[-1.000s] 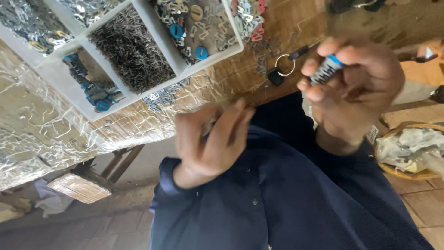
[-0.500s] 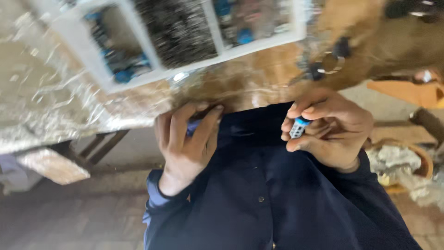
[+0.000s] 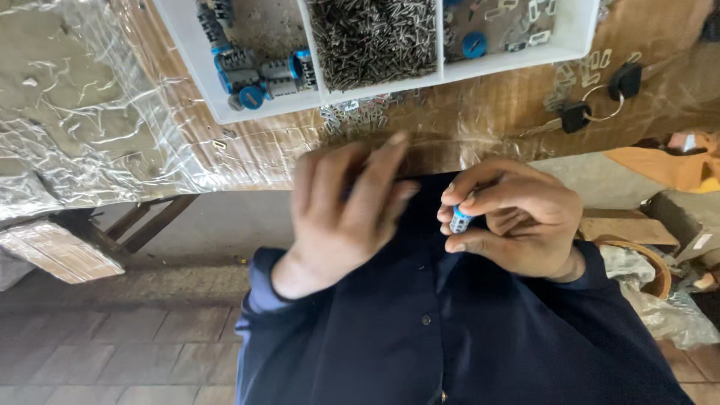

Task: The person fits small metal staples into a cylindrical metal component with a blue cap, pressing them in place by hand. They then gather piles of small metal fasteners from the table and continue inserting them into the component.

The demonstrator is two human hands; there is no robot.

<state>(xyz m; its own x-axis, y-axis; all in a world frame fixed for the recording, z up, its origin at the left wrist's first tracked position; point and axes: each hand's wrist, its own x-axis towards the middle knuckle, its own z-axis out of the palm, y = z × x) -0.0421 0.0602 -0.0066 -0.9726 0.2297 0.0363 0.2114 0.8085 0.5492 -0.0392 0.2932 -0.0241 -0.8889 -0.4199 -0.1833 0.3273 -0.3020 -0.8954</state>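
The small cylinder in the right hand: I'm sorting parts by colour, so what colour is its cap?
Blue cap on the small cylinder, pinched in the right hand; head view.

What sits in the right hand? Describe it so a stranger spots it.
From the white divided tray on the wooden table, drop below the table's edge to the dark blue shirt. There the right hand pinches a small blue-capped cylinder. Its look-alikes lie in the tray's left compartment; this one alone is held.
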